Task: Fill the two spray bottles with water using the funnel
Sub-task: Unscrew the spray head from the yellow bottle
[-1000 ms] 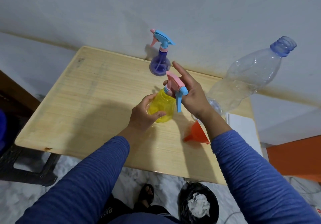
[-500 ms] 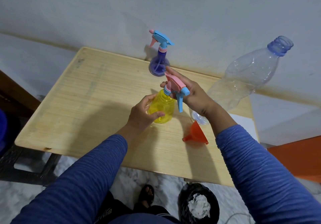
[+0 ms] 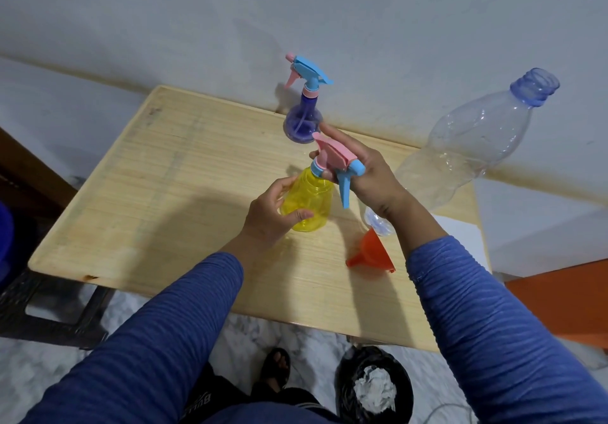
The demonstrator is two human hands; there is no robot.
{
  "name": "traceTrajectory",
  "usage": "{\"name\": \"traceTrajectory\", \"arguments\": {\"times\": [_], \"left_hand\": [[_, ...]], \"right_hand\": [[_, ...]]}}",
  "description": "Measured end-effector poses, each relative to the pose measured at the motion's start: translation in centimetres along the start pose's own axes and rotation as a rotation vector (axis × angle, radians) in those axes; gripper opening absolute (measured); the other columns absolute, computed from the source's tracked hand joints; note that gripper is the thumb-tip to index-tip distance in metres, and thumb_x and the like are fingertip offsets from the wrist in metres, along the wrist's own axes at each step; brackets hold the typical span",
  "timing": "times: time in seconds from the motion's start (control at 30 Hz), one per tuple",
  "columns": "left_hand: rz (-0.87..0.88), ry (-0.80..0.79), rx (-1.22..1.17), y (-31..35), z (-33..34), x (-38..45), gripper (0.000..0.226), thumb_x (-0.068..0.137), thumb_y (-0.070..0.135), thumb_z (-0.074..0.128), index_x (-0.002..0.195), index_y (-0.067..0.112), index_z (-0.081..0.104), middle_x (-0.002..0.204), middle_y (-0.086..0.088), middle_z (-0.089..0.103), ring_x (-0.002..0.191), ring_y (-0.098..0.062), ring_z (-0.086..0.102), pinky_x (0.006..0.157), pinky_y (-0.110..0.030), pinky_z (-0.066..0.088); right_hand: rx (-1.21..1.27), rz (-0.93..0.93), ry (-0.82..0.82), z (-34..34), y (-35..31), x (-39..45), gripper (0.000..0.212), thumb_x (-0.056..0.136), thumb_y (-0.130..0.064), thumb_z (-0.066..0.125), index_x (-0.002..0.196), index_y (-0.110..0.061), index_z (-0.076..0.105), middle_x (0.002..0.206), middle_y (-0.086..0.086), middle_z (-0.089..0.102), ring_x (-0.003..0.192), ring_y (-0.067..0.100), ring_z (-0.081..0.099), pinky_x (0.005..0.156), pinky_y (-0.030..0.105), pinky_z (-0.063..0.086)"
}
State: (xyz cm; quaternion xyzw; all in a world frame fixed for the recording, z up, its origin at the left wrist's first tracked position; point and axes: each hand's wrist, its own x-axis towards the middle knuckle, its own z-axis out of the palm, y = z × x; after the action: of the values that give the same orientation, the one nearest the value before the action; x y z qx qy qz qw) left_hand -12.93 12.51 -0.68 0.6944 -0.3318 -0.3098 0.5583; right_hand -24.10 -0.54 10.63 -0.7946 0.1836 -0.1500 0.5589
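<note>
since the earlier frames the right hand (image 3: 368, 173) has turned a little on the pink and blue spray head (image 3: 335, 163) of the yellow spray bottle (image 3: 307, 203), and the head's blue trigger now hangs lower on the side nearer the person; the bottle itself stands on the same spot of the wooden table (image 3: 164, 200). the right hand's fingers curl round the spray head from behind, with the forefinger stretched out straight along its top. the left hand (image 3: 269, 216) grips the yellow body from the left, thumb across the front and fingers round the far side. the bottle stands upright near the middle of the table; whether its head is loose from the neck cannot be told.

the purple spray bottle (image 3: 302, 121) stands upright at the far edge by the wall, its head on, apart from both hands. the orange funnel (image 3: 373, 254) lies on its side on the table just below the right wrist, spout pointing left. a large clear plastic bottle (image 3: 467, 147) with no cap stands to the right, partly hidden behind the right forearm. on the floor below sits a black bin (image 3: 371, 387) holding crumpled white paper.
</note>
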Motion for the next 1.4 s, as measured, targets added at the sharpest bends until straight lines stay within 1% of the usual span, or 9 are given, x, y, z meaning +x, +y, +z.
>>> {"name": "traceTrajectory", "arguments": {"times": [0.23, 0.37, 0.47, 0.63, 0.83, 1.0, 1.1, 1.23, 1.4], "left_hand": [[-0.006, -0.013, -0.016, 0.2, 0.0, -0.2, 0.070, 0.062, 0.037, 0.078, 0.126, 0.026, 0.051, 0.118, 0.013, 0.058, 0.114, -0.003, 0.053, 0.096, -0.016, 0.040], [-0.014, -0.003, -0.027, 0.2, 0.0, -0.1, 0.063, 0.069, 0.022, 0.083, 0.124, 0.024, 0.052, 0.113, 0.014, 0.058, 0.110, -0.002, 0.054, 0.093, -0.015, 0.042], [-0.029, -0.023, -0.042, 0.1, 0.0, -0.1, 0.066, 0.068, 0.024, 0.083, 0.126, 0.025, 0.052, 0.116, 0.011, 0.059, 0.111, -0.001, 0.054, 0.090, -0.010, 0.041], [-0.061, -0.027, -0.071, 0.3, 0.0, -0.3, 0.066, 0.062, 0.030, 0.083, 0.121, 0.034, 0.053, 0.116, 0.011, 0.060, 0.112, -0.001, 0.054, 0.097, -0.017, 0.040], [-0.091, 0.000, -0.051, 0.6, 0.1, -0.2, 0.066, 0.058, 0.030, 0.082, 0.116, 0.041, 0.052, 0.114, 0.013, 0.061, 0.110, -0.003, 0.055, 0.086, -0.004, 0.037], [-0.071, 0.026, 0.018, 0.3, 0.2, -0.2, 0.074, 0.048, 0.050, 0.075, 0.118, 0.045, 0.051, 0.118, 0.013, 0.061, 0.110, 0.000, 0.055, 0.090, -0.009, 0.039], [-0.084, 0.042, 0.071, 0.0, 0.3, 0.0, 0.076, 0.056, 0.038, 0.081, 0.125, 0.039, 0.051, 0.119, 0.014, 0.060, 0.110, -0.001, 0.053, 0.092, -0.014, 0.040], [-0.079, 0.073, 0.064, -0.4, 0.4, 0.0, 0.075, 0.058, 0.022, 0.086, 0.124, 0.039, 0.054, 0.113, 0.024, 0.059, 0.106, 0.009, 0.053, 0.088, -0.002, 0.036], [-0.075, 0.046, 0.058, -0.4, 0.3, 0.1, 0.077, 0.054, 0.033, 0.081, 0.124, 0.042, 0.052, 0.121, 0.031, 0.054, 0.111, 0.016, 0.048, 0.090, -0.002, 0.034]], "right_hand": [[0.085, -0.103, 0.037, -0.5, -1.7, 0.1, 0.061, 0.087, 0.011, 0.053, 0.127, -0.034, 0.042, 0.136, 0.005, 0.049, 0.124, 0.020, 0.051, 0.087, 0.016, 0.048], [0.082, -0.128, 0.075, -1.2, -4.0, 2.1, 0.069, 0.080, 0.004, 0.066, 0.136, -0.024, 0.038, 0.096, 0.011, 0.055, 0.089, 0.018, 0.052, 0.084, 0.027, 0.048], [0.021, -0.167, 0.097, -1.6, -6.2, 4.1, 0.070, 0.078, 0.002, 0.070, 0.134, -0.025, 0.040, 0.080, -0.002, 0.051, 0.072, 0.003, 0.052, 0.077, 0.019, 0.049], [-0.068, -0.222, 0.086, -1.6, -9.5, 7.5, 0.067, 0.077, -0.005, 0.074, 0.137, -0.015, 0.045, 0.095, -0.003, 0.053, 0.077, 0.005, 0.050, 0.079, 0.019, 0.050], [-0.102, -0.227, 0.077, -2.3, -12.1, 11.8, 0.066, 0.078, -0.009, 0.073, 0.137, -0.021, 0.046, 0.096, -0.001, 0.052, 0.080, 0.019, 0.053, 0.083, 0.030, 0.056], [-0.326, -0.088, -0.066, -1.1, -7.8, 14.5, 0.061, 0.079, -0.011, 0.073, 0.135, -0.020, 0.050, 0.105, 0.001, 0.051, 0.078, 0.011, 0.049, 0.077, 0.017, 0.047], [-0.433, 0.000, -0.178, 0.2, -2.7, 15.4, 0.059, 0.080, -0.013, 0.072, 0.134, -0.020, 0.051, 0.104, -0.002, 0.049, 0.086, 0.014, 0.048, 0.080, 0.018, 0.041], [-0.479, 0.073, -0.261, 1.6, 3.1, 17.0, 0.055, 0.081, -0.015, 0.071, 0.132, -0.021, 0.052, 0.066, -0.007, 0.040, 0.059, 0.005, 0.037, 0.055, 0.011, 0.031], [-0.499, 0.143, -0.361, 3.7, 6.8, 18.3, 0.056, 0.079, -0.022, 0.075, 0.130, -0.024, 0.052, 0.065, -0.006, 0.040, 0.057, 0.004, 0.036, 0.050, 0.007, 0.032]]}}
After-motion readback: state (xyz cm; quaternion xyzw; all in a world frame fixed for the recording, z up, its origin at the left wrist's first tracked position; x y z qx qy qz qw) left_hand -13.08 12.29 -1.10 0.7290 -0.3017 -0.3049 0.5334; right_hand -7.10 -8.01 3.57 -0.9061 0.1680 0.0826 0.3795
